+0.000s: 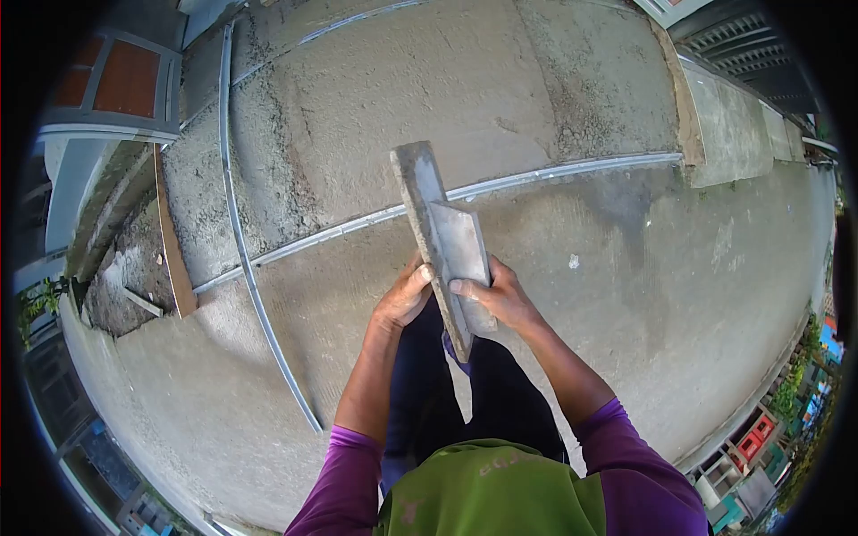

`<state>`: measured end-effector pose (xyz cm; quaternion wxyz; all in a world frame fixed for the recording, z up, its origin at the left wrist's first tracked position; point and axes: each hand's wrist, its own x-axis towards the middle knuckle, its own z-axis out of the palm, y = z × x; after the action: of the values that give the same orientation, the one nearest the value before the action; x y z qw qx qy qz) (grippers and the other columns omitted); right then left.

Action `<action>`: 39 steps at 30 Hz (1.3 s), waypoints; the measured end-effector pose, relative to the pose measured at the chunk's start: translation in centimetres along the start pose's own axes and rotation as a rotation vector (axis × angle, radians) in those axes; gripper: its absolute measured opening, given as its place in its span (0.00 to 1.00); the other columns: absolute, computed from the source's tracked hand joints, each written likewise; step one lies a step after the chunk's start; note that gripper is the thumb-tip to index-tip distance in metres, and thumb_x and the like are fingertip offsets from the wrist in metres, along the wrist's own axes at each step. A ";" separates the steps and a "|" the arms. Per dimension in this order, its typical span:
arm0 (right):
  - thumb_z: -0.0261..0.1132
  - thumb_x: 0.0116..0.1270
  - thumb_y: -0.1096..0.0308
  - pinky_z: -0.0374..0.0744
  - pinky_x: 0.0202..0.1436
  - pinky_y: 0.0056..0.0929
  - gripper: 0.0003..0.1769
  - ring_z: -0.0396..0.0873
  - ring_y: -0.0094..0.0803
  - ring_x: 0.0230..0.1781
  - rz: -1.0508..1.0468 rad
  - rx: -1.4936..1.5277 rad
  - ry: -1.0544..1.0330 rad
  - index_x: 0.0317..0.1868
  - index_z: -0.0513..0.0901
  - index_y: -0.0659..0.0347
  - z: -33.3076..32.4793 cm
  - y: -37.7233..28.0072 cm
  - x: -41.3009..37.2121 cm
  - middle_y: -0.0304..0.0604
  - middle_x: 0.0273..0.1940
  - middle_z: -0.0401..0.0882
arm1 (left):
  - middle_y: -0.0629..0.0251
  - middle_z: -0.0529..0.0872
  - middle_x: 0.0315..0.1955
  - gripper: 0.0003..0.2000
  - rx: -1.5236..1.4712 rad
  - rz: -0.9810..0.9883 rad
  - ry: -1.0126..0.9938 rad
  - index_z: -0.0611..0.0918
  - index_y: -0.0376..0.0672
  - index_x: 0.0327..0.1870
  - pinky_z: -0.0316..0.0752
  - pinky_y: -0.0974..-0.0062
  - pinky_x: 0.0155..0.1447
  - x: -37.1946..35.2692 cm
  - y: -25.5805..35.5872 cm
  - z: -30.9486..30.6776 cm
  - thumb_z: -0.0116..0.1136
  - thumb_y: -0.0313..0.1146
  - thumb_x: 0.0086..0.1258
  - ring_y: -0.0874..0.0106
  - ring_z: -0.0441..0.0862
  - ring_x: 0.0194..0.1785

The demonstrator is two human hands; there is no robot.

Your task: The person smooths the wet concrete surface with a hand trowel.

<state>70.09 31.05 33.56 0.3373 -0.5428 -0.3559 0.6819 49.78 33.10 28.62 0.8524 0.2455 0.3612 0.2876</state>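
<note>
In the head view, my left hand (405, 293) grips the edge of a long, narrow grey board (420, 192), crusted with cement and held at a tilt in front of my legs. My right hand (502, 295) is closed on a shorter, wider pale grey plate (462, 239), its thumb lying on top. The plate lies against the right side of the board. Fingers of both hands are partly hidden beneath these pieces. Beyond them, a long metal strip (572, 171) crosses the concrete surface.
Rough, damp-looking concrete (411, 80) spreads beyond the strip. A second metal strip (234, 205) runs lengthwise at the left, near a wooden board (172, 234). Another wooden edge (684, 98) stands at the upper right. Red crates (756, 438) are at the lower right.
</note>
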 end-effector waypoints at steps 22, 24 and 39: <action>0.77 0.60 0.58 0.80 0.47 0.49 0.26 0.80 0.58 0.45 -0.320 -1.259 0.503 0.47 0.78 0.71 -42.5 1.5 17.4 0.58 0.44 0.78 | 0.44 0.81 0.64 0.34 0.871 -0.327 0.507 0.77 0.35 0.68 0.72 0.65 0.70 18.6 -7.2 -7.0 0.65 0.54 0.71 0.54 0.79 0.67; 0.76 0.60 0.56 0.80 0.49 0.49 0.28 0.80 0.58 0.47 -0.341 -1.297 0.423 0.48 0.78 0.71 -45.3 5.4 21.8 0.58 0.46 0.79 | 0.42 0.82 0.62 0.32 0.936 -0.330 0.550 0.78 0.35 0.66 0.74 0.64 0.68 20.7 -8.3 -9.7 0.66 0.52 0.71 0.53 0.80 0.66; 0.74 0.60 0.55 0.78 0.60 0.46 0.32 0.78 0.55 0.57 -0.619 -1.619 0.009 0.57 0.78 0.70 -55.7 27.1 49.9 0.57 0.56 0.77 | 0.47 0.85 0.57 0.18 1.653 0.105 0.792 0.82 0.38 0.60 0.77 0.62 0.66 34.5 -10.3 -35.5 0.63 0.38 0.75 0.52 0.83 0.63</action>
<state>113.57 65.85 -23.20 0.0191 -0.4972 -0.8623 0.0943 45.92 56.28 -16.21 0.2052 0.6765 0.7061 0.0393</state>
